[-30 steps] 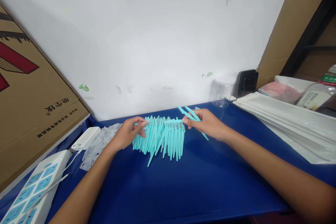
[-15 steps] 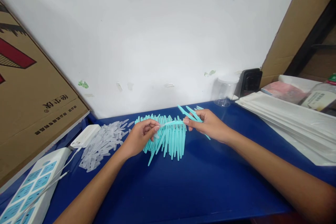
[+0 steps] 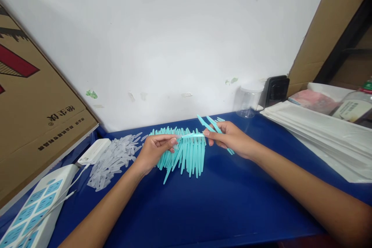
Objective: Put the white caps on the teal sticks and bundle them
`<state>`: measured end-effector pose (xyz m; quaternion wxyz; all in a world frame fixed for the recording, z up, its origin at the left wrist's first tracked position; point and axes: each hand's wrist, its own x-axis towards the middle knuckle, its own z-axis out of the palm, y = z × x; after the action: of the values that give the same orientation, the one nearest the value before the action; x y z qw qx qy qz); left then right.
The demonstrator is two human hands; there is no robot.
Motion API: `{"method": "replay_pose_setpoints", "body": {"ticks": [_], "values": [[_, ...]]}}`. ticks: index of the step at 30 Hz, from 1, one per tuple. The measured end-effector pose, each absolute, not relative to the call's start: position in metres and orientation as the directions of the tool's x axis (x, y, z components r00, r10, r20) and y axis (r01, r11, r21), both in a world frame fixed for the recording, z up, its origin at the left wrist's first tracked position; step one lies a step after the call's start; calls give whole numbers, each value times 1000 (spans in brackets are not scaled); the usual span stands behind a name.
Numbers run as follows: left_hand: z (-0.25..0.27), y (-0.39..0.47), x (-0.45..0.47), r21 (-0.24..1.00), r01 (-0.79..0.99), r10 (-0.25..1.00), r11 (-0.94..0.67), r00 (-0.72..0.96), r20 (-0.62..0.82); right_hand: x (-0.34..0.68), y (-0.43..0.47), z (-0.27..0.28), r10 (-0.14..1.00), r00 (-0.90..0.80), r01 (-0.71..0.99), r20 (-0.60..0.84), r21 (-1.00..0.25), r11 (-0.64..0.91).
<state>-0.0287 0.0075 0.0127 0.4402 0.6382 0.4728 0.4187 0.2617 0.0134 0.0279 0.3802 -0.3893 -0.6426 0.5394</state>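
Observation:
Between my two hands lies one turquoise eyebrow razor, held level above the table. My left hand is closed, its thumb and forefinger pinching a translucent cap at the razor's left end; how far the cap covers the blade is too small to tell. My right hand grips the razor's other end between thumb and finger. A couple more turquoise razors stick up out of that same hand. Underneath, a row of many turquoise razors is spread side by side, partly hidden by my left hand.
Loose translucent caps are heaped at left, beside a white device and a power strip with cables. At the back right stand a clear jar and white plastic bags. A cardboard box borders the left side.
My left fingers have straightened slightly around the cap, and the cap and razor now sit closer in line. My right hand has barely moved and still holds the razors.

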Motion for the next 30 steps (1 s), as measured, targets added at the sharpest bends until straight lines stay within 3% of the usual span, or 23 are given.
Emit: {"method": "replay_pose_setpoints", "body": {"ticks": [15, 30], "values": [[15, 7, -29, 967, 187, 978, -171, 154, 143, 262, 14, 28, 916, -399, 25, 45, -998, 60], [14, -1, -16, 967, 130, 960, -218, 205, 189, 254, 4, 29, 892, -447, 118, 61, -985, 126]]}}
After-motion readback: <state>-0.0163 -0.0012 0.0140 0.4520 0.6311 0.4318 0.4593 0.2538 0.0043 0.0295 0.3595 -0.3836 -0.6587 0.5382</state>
